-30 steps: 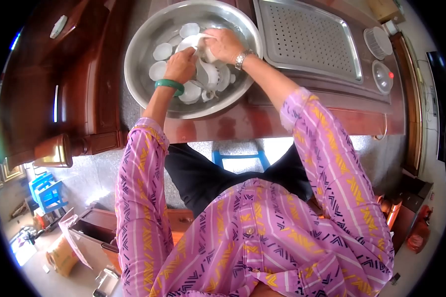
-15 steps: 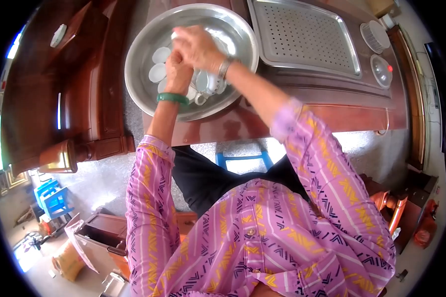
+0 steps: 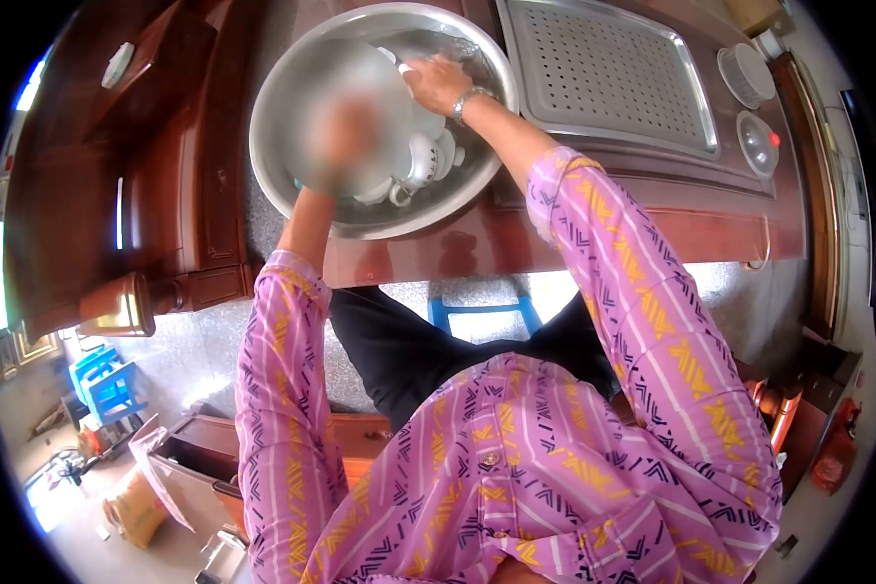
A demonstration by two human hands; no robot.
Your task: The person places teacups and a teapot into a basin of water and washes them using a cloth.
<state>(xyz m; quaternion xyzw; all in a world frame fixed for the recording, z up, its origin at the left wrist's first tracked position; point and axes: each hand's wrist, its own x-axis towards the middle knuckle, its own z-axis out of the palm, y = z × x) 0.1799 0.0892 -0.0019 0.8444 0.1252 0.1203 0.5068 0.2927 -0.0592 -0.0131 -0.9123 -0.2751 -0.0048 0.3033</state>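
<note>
A wide metal basin [image 3: 501, 146] stands on the dark red table with white crockery in it. In its left half my left hand [image 3: 346, 131] is smeared by blur, so its fingers and anything in them cannot be made out. My right hand [image 3: 438, 83], a metal watch at its wrist, is at the basin's upper right. Its fingers are closed on a small white piece [image 3: 404, 68], perhaps a cup, mostly hidden. Below it sits a white teapot [image 3: 423, 161] with dark markings, beside more white crockery at the near side. The cups on the left are lost in the blur.
Right of the basin lies a perforated metal tray [image 3: 613, 136]. Farther right are a white ribbed container [image 3: 747, 76] and a clear lid with a red knob [image 3: 757, 144]. A blue stool [image 3: 487, 311] is under the table's near edge.
My hands were together over the basin and are now apart. The right has moved right and slightly down with the white piece; the left has moved down, into the basin.
</note>
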